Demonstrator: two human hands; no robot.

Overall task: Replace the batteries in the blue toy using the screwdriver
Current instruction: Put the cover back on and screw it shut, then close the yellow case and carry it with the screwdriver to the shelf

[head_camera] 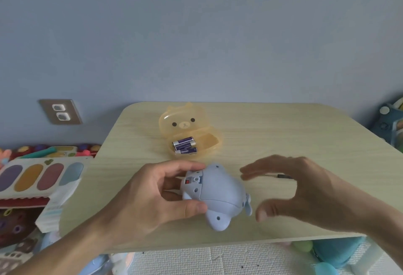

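The blue toy (pixel 220 191) lies belly-up on the light wooden table (pixel 305 139), its underside showing a small red switch. My left hand (pixel 152 196) grips the toy's left end between thumb and fingers. My right hand (pixel 301 189) hovers just right of the toy, fingers spread and holding nothing. Behind the right fingers a thin dark screwdriver (pixel 283 176) rests on the table, mostly hidden. Further back, an open yellow bear-shaped case (pixel 209 141) holds purple batteries (pixel 185 145).
A colourful toy xylophone (pixel 41 176) and other toys are piled on the floor left of the table. More toys sit at the far right (pixel 392 122) and under the table's near edge. A wall socket (pixel 60 112) is on the left wall.
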